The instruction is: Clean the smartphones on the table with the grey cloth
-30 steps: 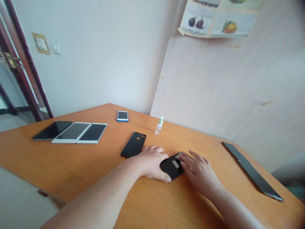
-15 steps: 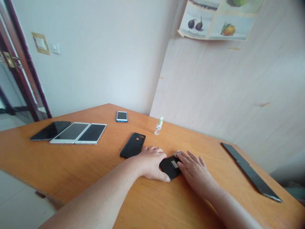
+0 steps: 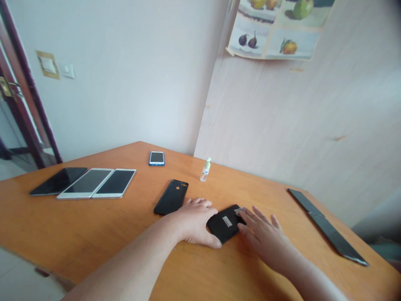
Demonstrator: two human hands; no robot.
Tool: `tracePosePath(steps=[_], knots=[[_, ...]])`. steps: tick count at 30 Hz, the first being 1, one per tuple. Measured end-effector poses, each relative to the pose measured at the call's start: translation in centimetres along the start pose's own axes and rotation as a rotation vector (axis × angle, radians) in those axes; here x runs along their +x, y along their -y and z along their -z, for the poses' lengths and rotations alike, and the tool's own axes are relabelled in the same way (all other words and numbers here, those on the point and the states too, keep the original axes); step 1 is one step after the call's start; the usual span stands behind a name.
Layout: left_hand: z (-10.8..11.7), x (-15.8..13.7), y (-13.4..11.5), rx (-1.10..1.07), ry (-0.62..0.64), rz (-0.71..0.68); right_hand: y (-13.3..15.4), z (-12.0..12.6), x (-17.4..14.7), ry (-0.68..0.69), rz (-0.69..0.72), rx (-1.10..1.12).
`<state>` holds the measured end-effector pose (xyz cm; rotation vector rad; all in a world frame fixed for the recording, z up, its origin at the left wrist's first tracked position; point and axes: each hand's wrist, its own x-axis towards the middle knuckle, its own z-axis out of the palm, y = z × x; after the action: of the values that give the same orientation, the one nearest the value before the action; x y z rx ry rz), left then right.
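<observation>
A black phone with a pale label on its upper face lies flat on the wooden table. My left hand grips its left end, thumb on the near edge and fingers around the far side. Under the fingertips of my right hand a small whitish wipe is pressed against the phone's right end; those fingers are fairly straight and partly hide the wipe. Just beyond my left hand lies an empty black phone case with a round hole.
To the left, a dark tablet and two white tablets lie side by side. A small white phone in a blue case and a little pump bottle are farther back. Two dark flat devices line the right edge.
My right hand has slid slightly right along the phone with the wipe, baring more of its surface. My left hand keeps its grip. The camera view has tilted up a little.
</observation>
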<state>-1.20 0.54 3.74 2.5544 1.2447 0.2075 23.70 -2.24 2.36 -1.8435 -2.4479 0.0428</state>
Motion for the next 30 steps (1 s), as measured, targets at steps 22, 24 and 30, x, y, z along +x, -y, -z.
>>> tracePosePath(steps=[22, 24, 30], knots=[[0.2, -0.2, -0.1, -0.002, 0.058, 0.02, 3.4, 2.6, -3.1, 0.212, 0.357, 0.205], [0.1, -0.2, 0.0, -0.004, 0.062, 0.031, 3.6, 2.7, -3.4, 0.225, 0.369, 0.202], [0.4, -0.3, 0.1, -0.004, 0.113, 0.05, -0.8, 1.4, -2.0, 0.012, 0.017, 0.024]])
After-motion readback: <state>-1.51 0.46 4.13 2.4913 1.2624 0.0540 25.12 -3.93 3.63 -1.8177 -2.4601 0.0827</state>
